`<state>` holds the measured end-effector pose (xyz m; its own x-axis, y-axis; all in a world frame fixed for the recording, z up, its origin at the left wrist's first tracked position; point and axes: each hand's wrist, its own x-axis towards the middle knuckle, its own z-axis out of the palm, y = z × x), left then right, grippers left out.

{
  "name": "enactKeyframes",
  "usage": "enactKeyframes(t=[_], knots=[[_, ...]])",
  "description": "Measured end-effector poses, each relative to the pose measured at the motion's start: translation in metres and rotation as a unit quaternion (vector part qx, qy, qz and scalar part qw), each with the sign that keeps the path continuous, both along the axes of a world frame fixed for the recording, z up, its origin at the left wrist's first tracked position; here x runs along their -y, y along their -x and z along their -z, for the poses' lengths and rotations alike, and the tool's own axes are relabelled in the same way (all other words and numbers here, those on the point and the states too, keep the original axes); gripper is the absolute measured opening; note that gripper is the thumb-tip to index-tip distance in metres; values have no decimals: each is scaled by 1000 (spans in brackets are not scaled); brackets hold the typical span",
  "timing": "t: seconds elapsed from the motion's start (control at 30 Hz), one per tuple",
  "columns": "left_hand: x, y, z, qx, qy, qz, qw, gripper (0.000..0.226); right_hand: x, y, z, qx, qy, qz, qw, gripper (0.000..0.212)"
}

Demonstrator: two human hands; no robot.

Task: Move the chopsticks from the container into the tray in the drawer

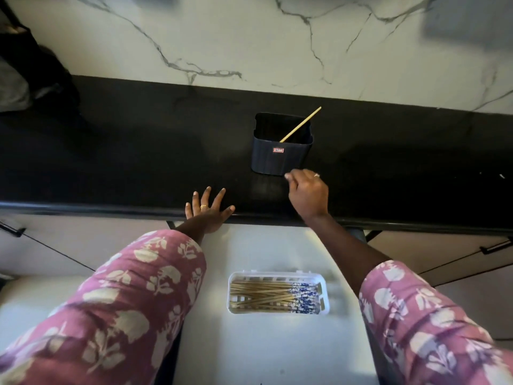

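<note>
A dark blue ribbed container [280, 158] stands on the black counter [125, 162]. One pale chopstick [301, 124] leans out of it toward the upper right. Below, in the open white drawer [249, 245], a white tray [325, 307] holds several chopsticks [266, 297] with blue-patterned ends, lying lengthwise. My left hand [206, 211] rests flat on the counter's front edge, fingers spread. My right hand [306, 194] hovers just in front of the container's lower right corner, fingers curled loosely, with nothing visible in it.
A marble wall [249, 37] rises behind the counter. Something dark and grey [25, 79] lies at the far left of the counter. Closed drawer fronts with black handles [497, 247] flank the open drawer.
</note>
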<state>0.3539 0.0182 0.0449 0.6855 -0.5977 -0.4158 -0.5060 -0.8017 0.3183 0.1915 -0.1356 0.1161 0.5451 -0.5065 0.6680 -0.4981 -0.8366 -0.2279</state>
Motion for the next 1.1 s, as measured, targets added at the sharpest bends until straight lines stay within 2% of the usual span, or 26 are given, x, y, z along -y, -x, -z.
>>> enactKeyframes(t=[0.07, 0.17, 0.3, 0.37, 0.47, 0.57, 0.73, 0.9, 0.97, 1.1], knots=[[0, -1, 1, -3, -6, 1, 1000, 64, 18, -9, -16, 33, -22, 19, 999, 11], [1, -2, 1, -11, -11, 4, 1000, 64, 47, -24, -37, 32, -94, 80, 992, 21], [1, -2, 2, -13, -7, -4, 1000, 64, 85, -50, -53, 75, -220, 147, 962, 26], [1, -3, 2, -15, -13, 0, 1000, 64, 105, -64, -56, 79, -321, 176, 927, 38], [1, -4, 1, -21, -22, 7, 1000, 64, 128, -80, -56, 117, -484, 188, 846, 56], [2, -5, 0, -27, -30, 13, 999, 64, 143, -91, -51, 161, -571, 170, 787, 63], [1, -6, 0, -29, -34, 20, 999, 64, 156, -102, -42, 226, -636, 107, 730, 40], [1, -6, -1, -27, -33, 22, 999, 64, 157, -100, -42, 269, -649, 84, 707, 30], [1, -6, 0, -27, -32, 21, 999, 64, 155, -96, -47, 293, -639, 69, 708, 26], [1, -5, 1, -26, -31, 22, 999, 64, 153, -91, -62, 315, -580, 64, 748, 23]])
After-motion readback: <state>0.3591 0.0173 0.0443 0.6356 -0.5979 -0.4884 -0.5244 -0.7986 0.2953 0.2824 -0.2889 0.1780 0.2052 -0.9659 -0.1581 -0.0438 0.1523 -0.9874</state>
